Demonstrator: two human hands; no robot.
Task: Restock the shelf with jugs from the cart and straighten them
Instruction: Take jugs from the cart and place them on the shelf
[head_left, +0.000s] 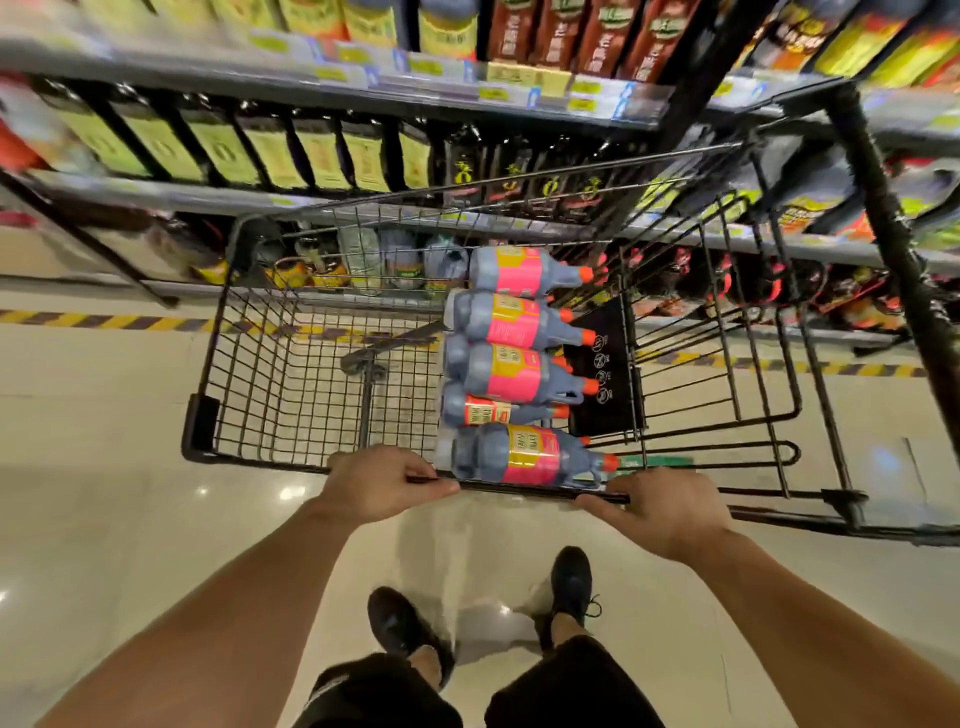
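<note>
**Loaded cart being held in front of the shelving**

The cart (249, 364) is being grasped at its near rim bar by both hands. The left hand (382, 483) is being curled round the bar just left of the nearest jug (530, 460), and the right hand (667, 512) is being curled round it just to the right. The jugs (511, 369) are being carried on their sides along the right part of the basket. They are packed close and touching, with their orange caps pointed right. The nearest jug is being rested against the rim between the two hands.

The shelf (322, 200) is being screened by the cart, which is being kept between the person and the stock. A black panel (605, 364) with white icons is being held upright just right of the jugs.

The cart is being shown as thin black wire mesh on a thicker tubular frame. The jugs are being shown as grey-blue moulded plastic with side handles and pink-and-yellow labels. Blurred dark bottles (218, 150) with yellow-green labels are being displayed in rows above. The floor (104, 426) is being shown as glossy pale tile, crossed by striped tape (104, 321). Black shoes (400, 629) are being worn.
</note>
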